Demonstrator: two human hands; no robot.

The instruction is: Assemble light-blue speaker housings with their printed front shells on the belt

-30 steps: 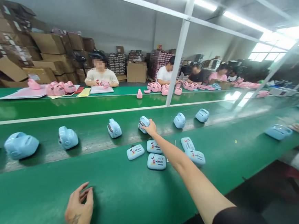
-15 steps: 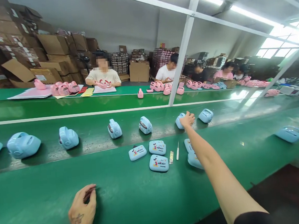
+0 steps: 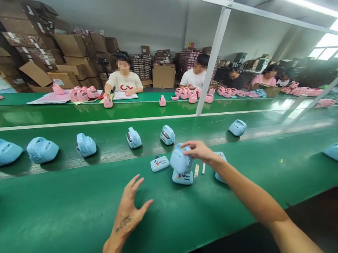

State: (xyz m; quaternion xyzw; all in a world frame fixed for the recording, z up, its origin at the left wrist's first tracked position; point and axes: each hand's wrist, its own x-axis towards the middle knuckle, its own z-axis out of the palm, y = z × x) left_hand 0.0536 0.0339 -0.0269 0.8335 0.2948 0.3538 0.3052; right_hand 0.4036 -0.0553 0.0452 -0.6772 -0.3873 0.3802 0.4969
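Note:
My right hand [image 3: 198, 151] grips a light blue plastic housing with a handle [image 3: 180, 159], held up over the green table [image 3: 90, 210]. Below it lies a blue cover printed with a mouse figure and "Mickey" [image 3: 182, 179], partly hidden by the housing. My left hand [image 3: 132, 203] is in the air to the left, fingers and thumb spread, holding nothing. A similar printed cover [image 3: 160, 164] lies between the hands. Beside my right wrist are a small yellowish strip [image 3: 196, 170] and a white-handled tool [image 3: 203, 168]. Another blue cover [image 3: 221, 165] is partly behind my right forearm.
Several blue housings [image 3: 86, 144] stand in a row along the conveyor belt [image 3: 112, 146]. A white post [image 3: 211, 64] rises beyond it. Across the line, people [image 3: 124, 81] sit at a green bench with pink housings [image 3: 81, 94]. Cardboard boxes [image 3: 72, 48] are stacked behind.
My right hand has lifted a blue housing off the belt and brought it left and nearer. My left hand has risen, moved right and spread its fingers. The view has shifted slightly.

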